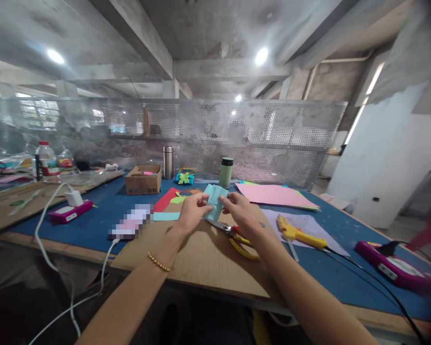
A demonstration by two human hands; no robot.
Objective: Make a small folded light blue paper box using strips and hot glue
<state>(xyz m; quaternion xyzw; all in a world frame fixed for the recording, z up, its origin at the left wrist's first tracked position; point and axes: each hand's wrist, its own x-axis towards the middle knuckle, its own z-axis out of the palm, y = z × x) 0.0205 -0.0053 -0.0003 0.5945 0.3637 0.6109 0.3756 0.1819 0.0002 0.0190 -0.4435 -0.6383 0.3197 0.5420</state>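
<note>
A folded piece of light blue paper (215,200) is held up between my two hands, over a brown cardboard sheet (187,258). My left hand (194,211) pinches its left side between thumb and fingers. On the right side, my right hand (240,210) grips it the same way. Scissors with yellow handles (243,247) lie on the cardboard below the paper, partly covered by my right forearm. Left of the paper are a light blue strip (165,216), red paper (166,199) and a green paper cutout (178,197).
A yellow glue gun (301,235) rests on lilac paper (269,218) at right, its black cord trailing forward. Pink paper sheets (276,195) lie behind. A green bottle (226,173), steel flask (168,163) and cardboard box (143,183) stand at the back. Purple power strips (388,266) flank both sides.
</note>
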